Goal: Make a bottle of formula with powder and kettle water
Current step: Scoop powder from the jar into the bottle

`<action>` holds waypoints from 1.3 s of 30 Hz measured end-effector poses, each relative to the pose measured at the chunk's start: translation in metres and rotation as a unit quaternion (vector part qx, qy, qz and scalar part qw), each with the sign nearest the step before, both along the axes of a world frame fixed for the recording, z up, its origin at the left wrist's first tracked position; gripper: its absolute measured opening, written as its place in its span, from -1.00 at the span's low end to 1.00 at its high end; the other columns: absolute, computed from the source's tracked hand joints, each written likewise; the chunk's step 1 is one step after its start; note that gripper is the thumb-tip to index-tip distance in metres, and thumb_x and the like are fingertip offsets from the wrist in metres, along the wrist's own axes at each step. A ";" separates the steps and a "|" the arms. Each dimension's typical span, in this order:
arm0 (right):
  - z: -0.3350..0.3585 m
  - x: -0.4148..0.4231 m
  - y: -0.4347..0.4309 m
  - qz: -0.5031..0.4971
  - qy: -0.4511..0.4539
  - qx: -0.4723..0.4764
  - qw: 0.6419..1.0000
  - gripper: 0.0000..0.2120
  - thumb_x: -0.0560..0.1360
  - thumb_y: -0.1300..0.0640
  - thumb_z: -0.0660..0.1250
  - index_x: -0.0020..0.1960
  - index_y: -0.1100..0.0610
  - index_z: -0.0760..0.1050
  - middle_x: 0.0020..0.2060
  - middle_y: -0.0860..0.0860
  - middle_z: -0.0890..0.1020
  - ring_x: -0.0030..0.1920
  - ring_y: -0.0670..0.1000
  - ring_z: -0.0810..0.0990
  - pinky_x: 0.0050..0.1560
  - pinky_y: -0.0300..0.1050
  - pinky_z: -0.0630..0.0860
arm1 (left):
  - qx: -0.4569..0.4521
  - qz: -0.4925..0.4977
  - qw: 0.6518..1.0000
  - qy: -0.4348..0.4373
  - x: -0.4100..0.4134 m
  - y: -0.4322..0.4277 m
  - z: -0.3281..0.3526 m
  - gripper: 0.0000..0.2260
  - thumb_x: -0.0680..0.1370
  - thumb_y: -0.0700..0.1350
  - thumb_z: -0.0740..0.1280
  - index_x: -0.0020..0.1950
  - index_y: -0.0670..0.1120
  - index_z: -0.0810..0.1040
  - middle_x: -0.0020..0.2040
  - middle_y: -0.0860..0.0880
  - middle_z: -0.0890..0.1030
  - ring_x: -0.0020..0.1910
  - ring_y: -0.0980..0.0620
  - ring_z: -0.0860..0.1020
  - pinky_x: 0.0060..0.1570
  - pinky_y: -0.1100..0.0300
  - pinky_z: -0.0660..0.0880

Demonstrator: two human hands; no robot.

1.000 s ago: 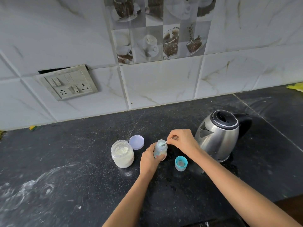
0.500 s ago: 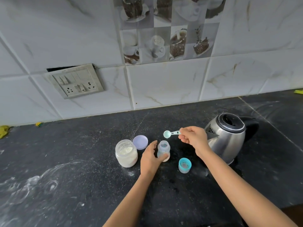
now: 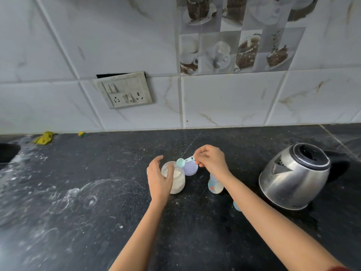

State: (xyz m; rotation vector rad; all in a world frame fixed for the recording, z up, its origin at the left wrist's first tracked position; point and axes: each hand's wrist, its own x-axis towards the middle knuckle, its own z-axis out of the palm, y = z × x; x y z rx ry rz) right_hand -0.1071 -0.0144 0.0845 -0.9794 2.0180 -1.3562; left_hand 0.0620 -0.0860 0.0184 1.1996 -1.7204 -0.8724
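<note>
A glass powder jar (image 3: 178, 182) with white powder stands open on the black counter (image 3: 78, 192). My left hand (image 3: 158, 178) curls round the jar's left side, thumb lifted above the rim. In my right hand (image 3: 212, 162) I pinch the handle of a teal scoop (image 3: 180, 162), whose empty bowl hovers just over the jar's mouth. The small baby bottle (image 3: 214, 185) stands open under my right wrist, partly hidden by it. To the right sits the steel kettle (image 3: 295, 177), its lid closed and its black handle pointing right.
The jar's lilac lid (image 3: 190, 169) lies behind the jar. A teal bottle cap (image 3: 236, 205) peeks out beneath my right forearm. A switch plate (image 3: 125, 90) hangs on the tiled wall. A yellow cloth (image 3: 44, 137) lies far left by a dark sink edge (image 3: 7, 153).
My right hand carried the scoop from the bottle's mouth leftward to above the jar. My left hand let go of the bottle and moved onto the jar. The view shifted left.
</note>
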 end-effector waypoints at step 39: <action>0.019 -0.066 0.106 -0.111 0.276 -0.122 0.947 -0.91 0.53 0.20 0.38 0.01 0.13 0.64 -0.15 -0.08 0.55 -0.20 -0.15 0.51 -0.15 -0.41 0.43 | -0.058 -0.155 0.981 -0.106 -0.056 0.063 -0.003 -0.30 0.41 0.06 0.53 0.44 -0.13 0.32 0.38 -0.04 0.42 0.34 0.01 0.34 0.31 0.21 0.25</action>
